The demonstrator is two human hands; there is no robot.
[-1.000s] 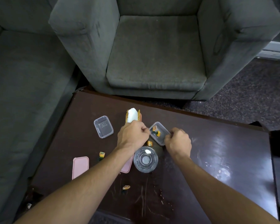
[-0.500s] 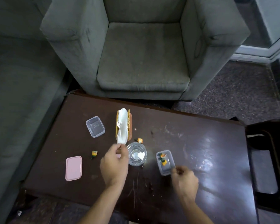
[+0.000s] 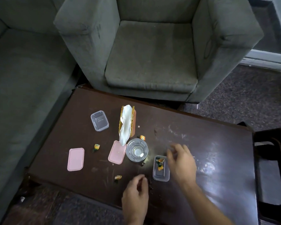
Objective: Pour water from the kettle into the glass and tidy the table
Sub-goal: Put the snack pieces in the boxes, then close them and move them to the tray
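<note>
1. Glass stands upright at the centre of the frame on the dark table, just beside a pink lid on its left; kettle is nowhere in view.
2. Handling, as I judge it: clear, rigid and thick-based, so probably weighty for its size, smooth and breakable; best taken round the side wall, low down, not by the rim; whether it holds any water I cannot tell.
3. Clear tub, lower right of the glass, holds what look like 2 orange sweets; thin, light plastic likely to skid on the polished top, so its long sides are the place to take hold.
4. Right hand hovers just right of the tub, blurred, fingers spread and relaxed, gripping nothing.
5. Left hand, lower centre of the frame, has its fingers loosely curled with nothing seen in them; a loose sweet lies near it to the left.
6. Left half of the table: second pink lid, empty tub, napkin holder with a tissue hanging out towards the glass.
7. Writing: raised marks on the empty tub's floor are too small to read; wrappers show no legible print; no brand can be made out.
</note>
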